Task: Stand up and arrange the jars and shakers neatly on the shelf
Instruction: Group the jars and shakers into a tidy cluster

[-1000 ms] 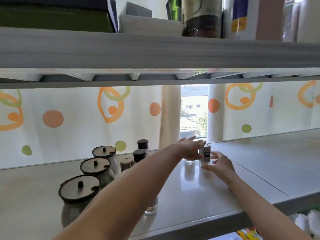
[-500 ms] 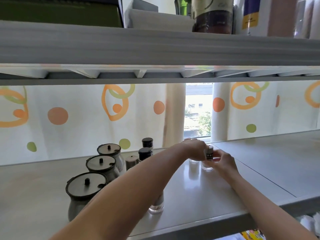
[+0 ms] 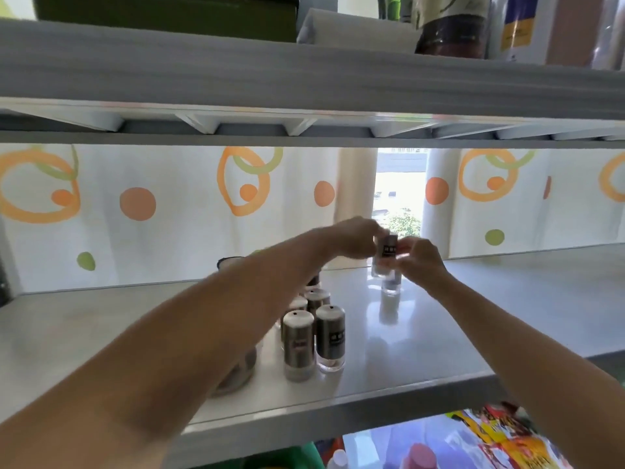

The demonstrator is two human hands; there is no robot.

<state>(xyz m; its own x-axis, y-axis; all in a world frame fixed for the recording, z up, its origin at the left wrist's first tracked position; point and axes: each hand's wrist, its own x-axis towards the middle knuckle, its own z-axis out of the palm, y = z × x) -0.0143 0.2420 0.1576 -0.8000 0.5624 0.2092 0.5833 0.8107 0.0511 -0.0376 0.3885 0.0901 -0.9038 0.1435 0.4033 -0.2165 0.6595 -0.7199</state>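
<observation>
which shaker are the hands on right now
The black-labelled shaker at the back by the window gap, gripped by left hand and right hand; the front shakers stand unheld.

Reaching forward with the left forearm (image 3: 209,330) from lower left and the right forearm (image 3: 507,336) from lower right, both bare and nearly straight. Meeting at centre with the left hand (image 3: 356,239) and right hand (image 3: 422,260), fingers curled, pinching one upright shaker (image 3: 388,250) from opposite sides. Blurred at the fingertips.

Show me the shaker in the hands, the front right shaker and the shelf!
Held shaker (image 3: 389,250): head view, its black label.
Front right shaker (image 3: 330,336): head view, its metal sleeve.
Shelf (image 3: 524,309): head view, bare grey top.
</observation>
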